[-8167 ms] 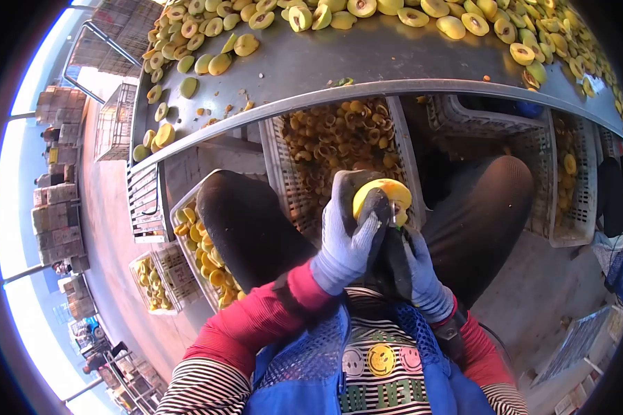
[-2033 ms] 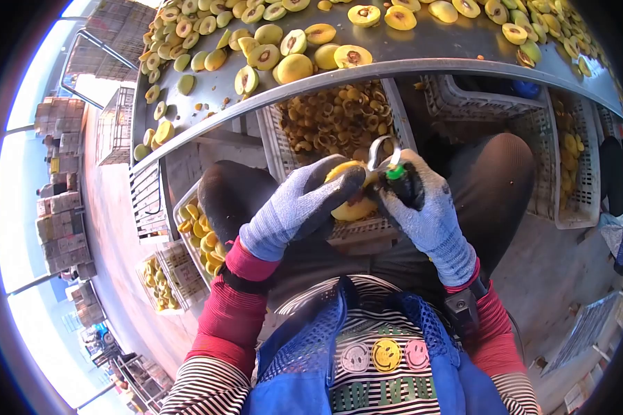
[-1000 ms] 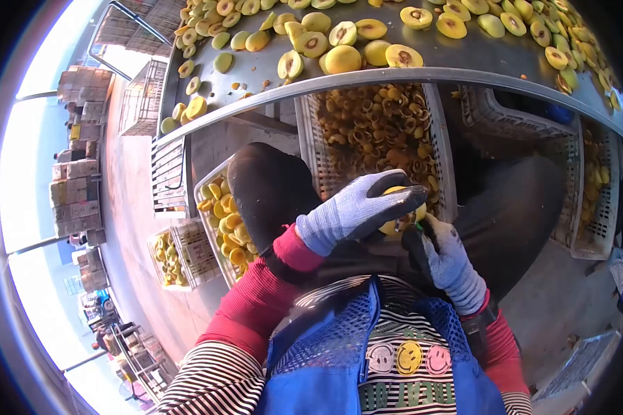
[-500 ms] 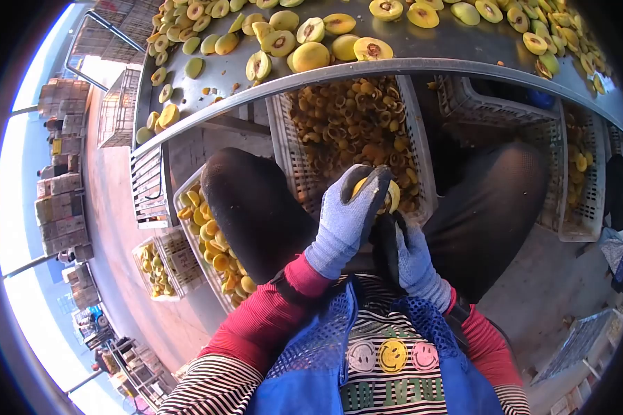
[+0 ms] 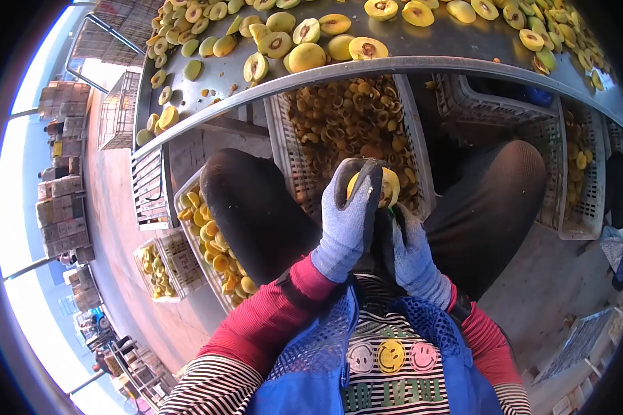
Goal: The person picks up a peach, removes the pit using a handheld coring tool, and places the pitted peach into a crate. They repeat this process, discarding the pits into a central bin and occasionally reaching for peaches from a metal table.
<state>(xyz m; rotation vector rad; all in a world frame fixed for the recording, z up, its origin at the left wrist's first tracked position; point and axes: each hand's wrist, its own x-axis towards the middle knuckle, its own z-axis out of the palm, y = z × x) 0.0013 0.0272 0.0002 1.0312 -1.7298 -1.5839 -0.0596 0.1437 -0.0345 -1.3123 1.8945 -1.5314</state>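
Observation:
My left hand (image 5: 344, 225), in a blue and dark-palmed glove, is closed around a yellow peach half (image 5: 390, 185) above my lap. The fruit shows on both sides of the dark fingertips. Just below it, my right hand (image 5: 417, 261), in a matching glove, is closed with its thumb side close to the fruit. A small green bit shows at its fingertips; the rest of what it holds is hidden. Beneath the hands, between my knees, stands a crate (image 5: 417, 131) of brownish peach scraps and rings.
A metal table (image 5: 436, 45) with many cut peaches (image 5: 275, 43) spans the front, its raised rim (image 5: 304, 76) above my knees. A crate of yellow halves (image 5: 218, 259) sits by my left leg, a smaller crate (image 5: 180, 259) beyond it. More crates (image 5: 580, 221) stand at right.
Both hands have shifted slightly, the left tilting more upright around the peach half. A green bit now shows at the right fingertips. The view has moved a little.

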